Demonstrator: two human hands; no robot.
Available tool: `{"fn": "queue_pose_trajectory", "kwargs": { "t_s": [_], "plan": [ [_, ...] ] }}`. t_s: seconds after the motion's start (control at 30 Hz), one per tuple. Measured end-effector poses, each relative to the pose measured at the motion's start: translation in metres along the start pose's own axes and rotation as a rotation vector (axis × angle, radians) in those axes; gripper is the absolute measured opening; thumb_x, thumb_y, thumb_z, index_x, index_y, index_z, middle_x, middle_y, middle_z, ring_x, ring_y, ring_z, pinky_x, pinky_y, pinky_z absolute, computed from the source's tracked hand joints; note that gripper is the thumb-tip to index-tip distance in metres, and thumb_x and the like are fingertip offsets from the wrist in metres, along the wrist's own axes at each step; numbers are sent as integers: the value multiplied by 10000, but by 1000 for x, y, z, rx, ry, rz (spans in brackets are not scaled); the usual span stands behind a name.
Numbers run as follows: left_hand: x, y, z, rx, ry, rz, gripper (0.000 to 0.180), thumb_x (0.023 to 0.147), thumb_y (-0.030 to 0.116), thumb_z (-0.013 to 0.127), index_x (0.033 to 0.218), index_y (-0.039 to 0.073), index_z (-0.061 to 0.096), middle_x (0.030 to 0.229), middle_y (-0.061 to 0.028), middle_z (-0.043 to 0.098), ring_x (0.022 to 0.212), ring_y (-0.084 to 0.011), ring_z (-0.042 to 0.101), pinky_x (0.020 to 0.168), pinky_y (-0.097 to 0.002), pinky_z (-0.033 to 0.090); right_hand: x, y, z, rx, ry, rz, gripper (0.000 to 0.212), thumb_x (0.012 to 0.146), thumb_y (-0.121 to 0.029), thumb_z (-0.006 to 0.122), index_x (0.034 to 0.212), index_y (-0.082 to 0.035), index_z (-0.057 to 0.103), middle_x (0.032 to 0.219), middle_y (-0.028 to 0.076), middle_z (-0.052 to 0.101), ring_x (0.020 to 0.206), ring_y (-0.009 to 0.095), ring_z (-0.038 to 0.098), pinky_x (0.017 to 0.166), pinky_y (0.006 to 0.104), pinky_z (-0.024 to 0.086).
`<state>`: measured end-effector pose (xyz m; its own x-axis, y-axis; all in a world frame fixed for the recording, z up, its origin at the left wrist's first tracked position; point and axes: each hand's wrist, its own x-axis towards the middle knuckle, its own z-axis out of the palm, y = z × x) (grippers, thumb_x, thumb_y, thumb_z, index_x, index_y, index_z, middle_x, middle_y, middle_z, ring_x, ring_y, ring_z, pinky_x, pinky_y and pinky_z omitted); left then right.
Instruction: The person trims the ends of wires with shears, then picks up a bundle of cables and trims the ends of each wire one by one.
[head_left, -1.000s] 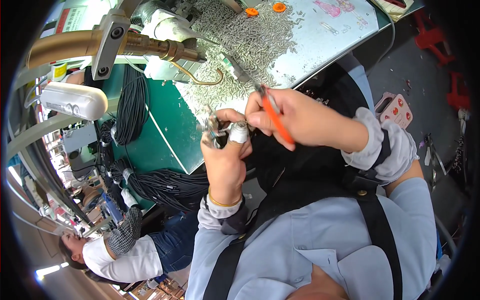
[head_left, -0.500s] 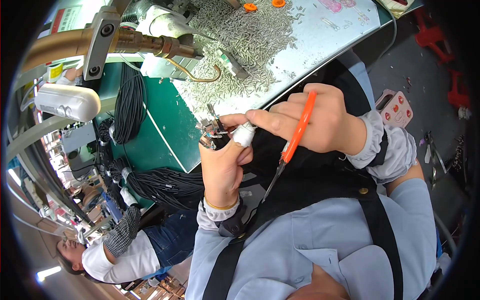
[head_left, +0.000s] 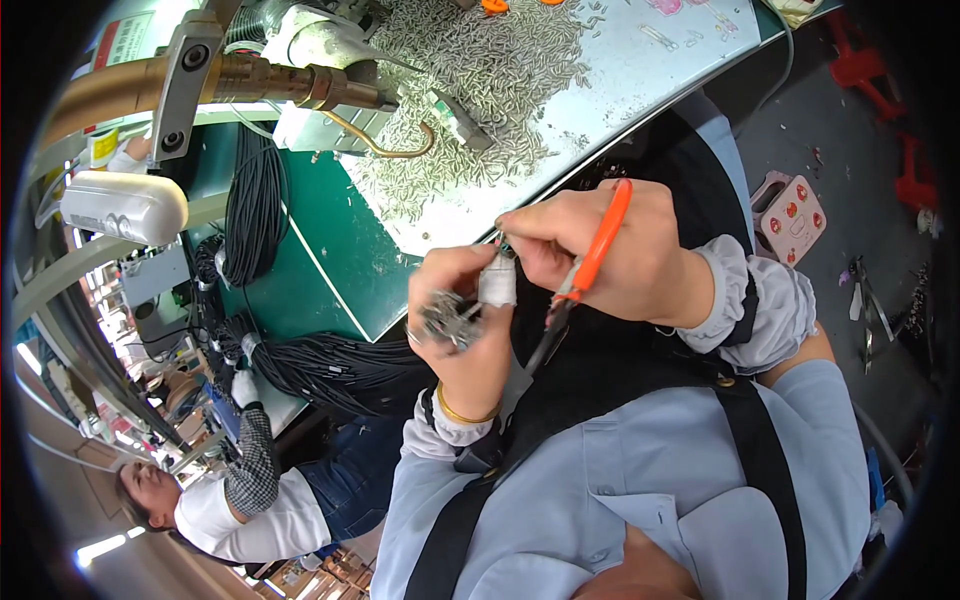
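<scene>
A workshop bench point(head_left: 645, 95), in the head view, with two hands close together just before its edge.
On its white part a heap of metal pieces point(head_left: 490, 60) is spread; on the green side black cables point(head_left: 330, 375) lie in bundles, and a co-worker point(head_left: 255, 520) is farther left. The left hand point(head_left: 462, 345) is curled around a bunch of connectors point(head_left: 452, 322), which is blurred; a white wrap point(head_left: 497, 285) covers its thumb. The right hand point(head_left: 625, 265) is closed on orange pliers point(head_left: 603, 242), their tips pointing down before the black apron point(head_left: 620, 375), while its thumb and forefinger pinch beside the wrap; what they pinch is too small to tell.
</scene>
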<state>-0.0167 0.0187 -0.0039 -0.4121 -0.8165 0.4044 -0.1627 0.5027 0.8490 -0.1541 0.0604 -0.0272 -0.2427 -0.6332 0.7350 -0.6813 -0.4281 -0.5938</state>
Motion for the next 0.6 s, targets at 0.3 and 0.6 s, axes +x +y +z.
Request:
{"fn": "queue_pose_trajectory", "kwargs": {
  "t_s": [0.3,0.6],
  "plan": [
    [15,2,-19,-816,-201,-745,159,745,-16,581,896,-27,531,760,-64,544,530,-48,388,427,-177,265,-1,3,-3,325,-46,159,177,658,-39,679,807,-19,586,631,67,580,494,179,582,456,223,439],
    [14,7,-9,-389,-45,-508,141,777,17,541,912,-5,508,633,-8,417,460,-48,312,406,-187,212,-2,-7,-22,18,-568,504,297,670,-224,728,697,-12,521,524,91,524,451,238,540,434,288,420]
  ]
}}
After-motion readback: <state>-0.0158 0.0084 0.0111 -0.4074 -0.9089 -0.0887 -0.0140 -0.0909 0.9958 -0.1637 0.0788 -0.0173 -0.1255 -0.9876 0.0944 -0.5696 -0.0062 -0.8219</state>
